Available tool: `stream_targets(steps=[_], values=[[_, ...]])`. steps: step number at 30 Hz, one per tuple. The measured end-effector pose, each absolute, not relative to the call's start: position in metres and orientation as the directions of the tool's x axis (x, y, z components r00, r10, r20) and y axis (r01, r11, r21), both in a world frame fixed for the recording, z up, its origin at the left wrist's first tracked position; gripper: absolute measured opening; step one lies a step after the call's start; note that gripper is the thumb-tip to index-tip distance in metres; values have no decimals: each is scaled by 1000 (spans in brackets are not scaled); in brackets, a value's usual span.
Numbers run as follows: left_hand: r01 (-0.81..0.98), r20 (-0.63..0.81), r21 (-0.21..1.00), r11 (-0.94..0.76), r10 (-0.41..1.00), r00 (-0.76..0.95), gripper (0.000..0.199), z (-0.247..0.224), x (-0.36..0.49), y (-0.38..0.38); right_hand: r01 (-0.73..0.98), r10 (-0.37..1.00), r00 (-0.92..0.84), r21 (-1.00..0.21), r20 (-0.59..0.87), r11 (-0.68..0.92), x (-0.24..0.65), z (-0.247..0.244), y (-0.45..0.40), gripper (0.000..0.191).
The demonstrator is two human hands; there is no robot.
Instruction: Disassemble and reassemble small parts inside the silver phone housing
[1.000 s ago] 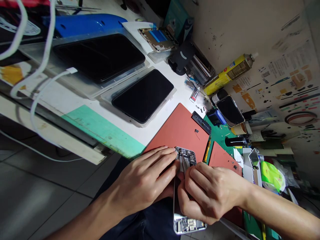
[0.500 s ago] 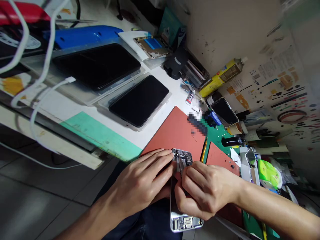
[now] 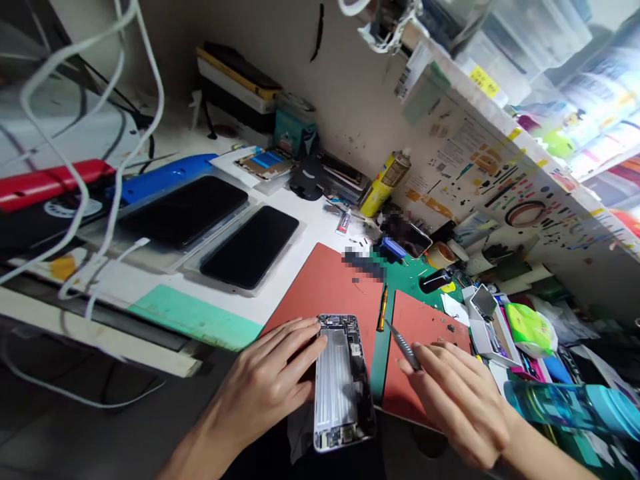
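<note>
An opened phone body [image 3: 336,380] with bare metal and exposed parts lies at the front edge of the red mat [image 3: 305,287], its lower end reaching past the edge. My left hand [image 3: 273,373] holds its left side, fingertips on the upper left rim. To the right, my right hand [image 3: 450,393] grips a pointed metal tool like tweezers [image 3: 404,347], raised over the second red mat [image 3: 420,333] and away from the phone. An orange screwdriver [image 3: 383,308] lies between the two mats.
Two dark phones [image 3: 253,247] [image 3: 187,207] rest on clear trays at the left. White cables [image 3: 83,180] hang in front. A yellow can [image 3: 385,183], a white box [image 3: 493,333] and a blue bottle [image 3: 565,403] stand or lie at the right.
My right hand has moved right, off the phone, with the tool. The phone's long metal inner surface now shows. The view has shifted upward, bringing the shelf in.
</note>
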State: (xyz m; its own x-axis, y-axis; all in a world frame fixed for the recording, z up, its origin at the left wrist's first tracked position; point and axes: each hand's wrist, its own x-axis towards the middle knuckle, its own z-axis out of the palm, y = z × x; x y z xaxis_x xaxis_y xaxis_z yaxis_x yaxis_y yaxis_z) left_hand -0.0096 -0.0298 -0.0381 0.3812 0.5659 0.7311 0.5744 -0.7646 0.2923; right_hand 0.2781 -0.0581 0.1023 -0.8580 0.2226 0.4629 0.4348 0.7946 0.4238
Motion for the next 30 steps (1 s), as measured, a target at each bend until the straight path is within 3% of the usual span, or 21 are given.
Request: stream_targets(steps=[2, 4, 8, 10, 13, 19, 26, 30], values=[[578, 721, 251, -776, 548, 423, 40, -39, -11, -30, 721, 417, -606, 247, 677, 647, 291, 82, -83, 17], [581, 704, 207, -787, 532, 470, 41, -41, -15, -30, 911, 541, -258, 15, 801, 412, 294, 58, -104, 19], [580, 642, 162, -798, 532, 552, 50, -49, -25, -32, 917, 726, 66, -328, 685, 226, 278, 15, -124, 7], [578, 597, 128, -806, 528, 604, 61, -52, -29, -32, 905, 751, 154, -397, 642, 154, 264, 1, -122, 10], [569, 557, 54, -821, 497, 665, 74, -52, -33, -30, 911, 718, 198, -396, 667, 116, 244, -11, -108, 13], [574, 508, -12, -819, 489, 709, 75, -47, -33, -32, 957, 753, 257, -270, 606, -109, 226, -20, -75, 23], [636, 441, 106, -765, 609, 659, 78, -44, -28, -45, 957, 799, 281, -215, 533, -193, 220, -24, -66, 25], [598, 445, 50, -800, 554, 704, 120, -39, -29, -46, 949, 815, 284, -268, 505, -165, 220, -21, -66, 26]])
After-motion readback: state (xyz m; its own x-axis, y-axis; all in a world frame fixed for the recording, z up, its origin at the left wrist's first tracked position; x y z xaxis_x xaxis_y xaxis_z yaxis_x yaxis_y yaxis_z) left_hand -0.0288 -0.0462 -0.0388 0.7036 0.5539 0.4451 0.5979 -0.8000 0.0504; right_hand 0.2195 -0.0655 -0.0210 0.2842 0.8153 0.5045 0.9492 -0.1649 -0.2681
